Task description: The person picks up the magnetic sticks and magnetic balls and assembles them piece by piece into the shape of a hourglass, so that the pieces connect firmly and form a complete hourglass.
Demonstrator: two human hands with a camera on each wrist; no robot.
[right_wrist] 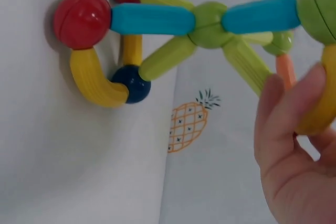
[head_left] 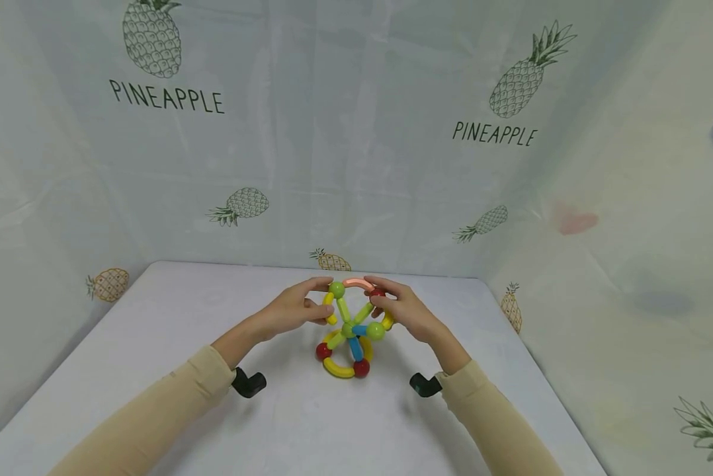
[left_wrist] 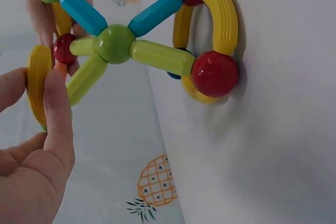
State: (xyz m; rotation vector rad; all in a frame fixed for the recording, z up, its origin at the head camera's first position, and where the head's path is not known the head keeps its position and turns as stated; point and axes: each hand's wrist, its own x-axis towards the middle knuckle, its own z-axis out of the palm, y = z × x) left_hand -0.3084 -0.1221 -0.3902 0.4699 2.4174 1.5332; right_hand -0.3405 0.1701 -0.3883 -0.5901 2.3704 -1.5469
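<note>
A magnetic stick-and-ball model stands upright on the table. Its ring of yellow curved sticks [head_left: 338, 368] joins two red balls [left_wrist: 215, 73] and a dark blue ball [right_wrist: 132, 83]. Straight sticks meet at a central green ball [left_wrist: 115, 44]. At the upper left, my left hand [head_left: 291, 309] pinches a yellow curved stick [left_wrist: 38, 85] beside a green ball [head_left: 336, 289]. On the other side, my right hand [head_left: 410, 311] grips another yellow curved stick [right_wrist: 323, 98] below an upper green ball [right_wrist: 319, 9]. An orange curved stick [head_left: 358, 283] bridges the top near an upper red ball [left_wrist: 64, 49].
The white table [head_left: 333, 430] ends at a pineapple-printed curtain [head_left: 356, 165] behind and on the sides. Black wrist-worn devices [head_left: 249, 383] stick out near both sleeves. Table surface lies in front of the model.
</note>
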